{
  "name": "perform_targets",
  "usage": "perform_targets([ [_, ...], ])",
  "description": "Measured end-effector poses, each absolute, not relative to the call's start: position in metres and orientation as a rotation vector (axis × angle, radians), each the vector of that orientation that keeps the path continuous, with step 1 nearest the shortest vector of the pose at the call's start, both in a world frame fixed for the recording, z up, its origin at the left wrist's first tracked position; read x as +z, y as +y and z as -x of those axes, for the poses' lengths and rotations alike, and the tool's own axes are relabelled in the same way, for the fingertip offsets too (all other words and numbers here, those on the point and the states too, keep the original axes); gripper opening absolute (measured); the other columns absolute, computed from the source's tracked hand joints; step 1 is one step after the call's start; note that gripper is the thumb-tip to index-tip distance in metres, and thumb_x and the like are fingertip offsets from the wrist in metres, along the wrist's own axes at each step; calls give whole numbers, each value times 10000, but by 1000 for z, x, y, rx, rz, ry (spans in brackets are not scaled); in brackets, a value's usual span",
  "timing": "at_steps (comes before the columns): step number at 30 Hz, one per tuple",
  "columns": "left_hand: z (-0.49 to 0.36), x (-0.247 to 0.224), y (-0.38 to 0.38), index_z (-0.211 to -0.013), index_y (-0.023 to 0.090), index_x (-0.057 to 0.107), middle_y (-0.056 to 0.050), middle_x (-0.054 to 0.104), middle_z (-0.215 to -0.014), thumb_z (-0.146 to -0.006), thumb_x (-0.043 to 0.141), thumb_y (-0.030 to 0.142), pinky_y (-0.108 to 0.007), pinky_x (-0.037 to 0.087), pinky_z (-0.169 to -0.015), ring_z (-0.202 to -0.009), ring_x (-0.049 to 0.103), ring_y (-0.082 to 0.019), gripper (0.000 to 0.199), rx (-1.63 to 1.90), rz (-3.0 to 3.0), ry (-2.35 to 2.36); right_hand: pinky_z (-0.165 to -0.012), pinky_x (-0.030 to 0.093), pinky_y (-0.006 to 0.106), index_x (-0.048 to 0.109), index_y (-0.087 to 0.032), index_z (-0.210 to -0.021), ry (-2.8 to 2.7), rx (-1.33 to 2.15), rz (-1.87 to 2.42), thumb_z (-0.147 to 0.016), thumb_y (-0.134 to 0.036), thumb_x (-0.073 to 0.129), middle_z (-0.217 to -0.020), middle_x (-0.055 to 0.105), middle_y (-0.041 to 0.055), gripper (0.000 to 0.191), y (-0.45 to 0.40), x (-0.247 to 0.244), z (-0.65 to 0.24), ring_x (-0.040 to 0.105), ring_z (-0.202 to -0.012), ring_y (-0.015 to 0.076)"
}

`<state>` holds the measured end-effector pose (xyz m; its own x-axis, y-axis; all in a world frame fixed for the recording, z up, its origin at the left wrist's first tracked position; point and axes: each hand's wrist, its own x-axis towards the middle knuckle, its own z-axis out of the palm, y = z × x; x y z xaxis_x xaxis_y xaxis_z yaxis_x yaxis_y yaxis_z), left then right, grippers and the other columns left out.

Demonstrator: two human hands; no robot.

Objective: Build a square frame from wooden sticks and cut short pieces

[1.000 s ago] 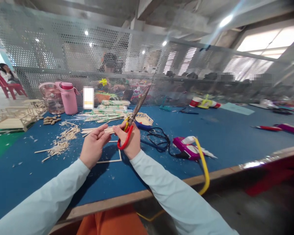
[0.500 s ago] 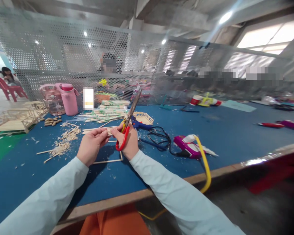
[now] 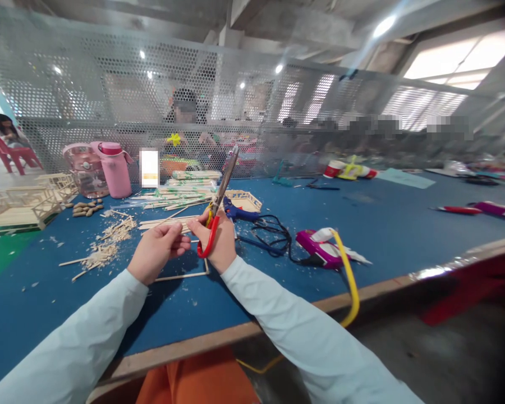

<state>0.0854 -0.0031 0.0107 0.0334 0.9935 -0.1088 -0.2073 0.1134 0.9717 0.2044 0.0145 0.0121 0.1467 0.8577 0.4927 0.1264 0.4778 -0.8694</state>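
My right hand (image 3: 219,240) is wrapped round red-handled scissors (image 3: 211,237), whose blades point up and away. Close to its left, my left hand (image 3: 156,251) has its fingers curled with thumb and forefinger together; whatever they pinch is too small to make out. Thin wooden sticks (image 3: 150,224) lie just behind the hands. A frame of sticks (image 3: 183,277) rests on the blue table below them. Left of my left hand is a heap of short stick pieces (image 3: 105,253).
Behind stand a pink bottle (image 3: 116,173) and a clear jug (image 3: 86,174). Stick models (image 3: 23,207) are at far left. A blue glue gun (image 3: 239,210), black cable and purple device (image 3: 320,248) lie right. A perforated screen (image 3: 151,95) rises behind; a person sits beyond it.
My left hand has moved slightly away from my right, leaving a gap between their fingertips. The scissors stay in my right hand. The whole view has shifted a little.
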Motion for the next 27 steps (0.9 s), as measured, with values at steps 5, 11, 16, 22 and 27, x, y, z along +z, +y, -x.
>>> perform_targets([
  [5, -83, 7, -1, -689, 137, 540, 38, 526, -474, -698, 603, 502, -161, 344, -380, -379, 437, -51, 371, 1197, -1250, 1156, -578, 457, 278, 435, -209, -619, -1325, 710, 929, -561, -328, 693, -575, 535, -41, 290, 16, 11, -204, 530, -544, 126],
  [11, -67, 15, 1, -767, 142, 575, 24, 519, -540, -730, 418, 663, -198, 360, -436, -466, 486, -91, 546, 1007, -1343, 1063, -515, 438, 245, 447, -187, -608, -1511, 982, 848, -583, -295, 670, -537, 511, -56, 249, 22, 12, -212, 513, -490, 105],
  [16, -58, 23, 1, -1219, 126, 466, 31, 581, -602, -651, 695, 367, -206, 379, -531, -540, 503, -87, 657, 830, -1444, 920, -539, 442, 228, 459, -184, -637, -1710, 1024, 784, -558, -236, 679, -558, 545, -61, 239, 24, 14, -218, 521, -515, 93],
  [22, -61, 19, -2, -1224, 182, 491, -12, 661, -713, -604, 726, 229, -202, 411, -538, -641, 598, -137, 664, 716, -1443, 894, -491, 430, 213, 459, -178, -652, -1818, 1030, 740, -568, -273, 722, -562, 544, -60, 291, 21, 10, -218, 510, -476, 84],
  [27, -64, 14, 3, -987, 145, 621, -11, 661, -650, -559, 772, 253, -215, 453, -588, -625, 610, -122, 466, 896, -1264, 1000, -488, 440, 215, 467, -181, -669, -1671, 910, 850, -596, -432, 712, -544, 507, -59, 358, 31, 14, -223, 492, -471, 83],
])
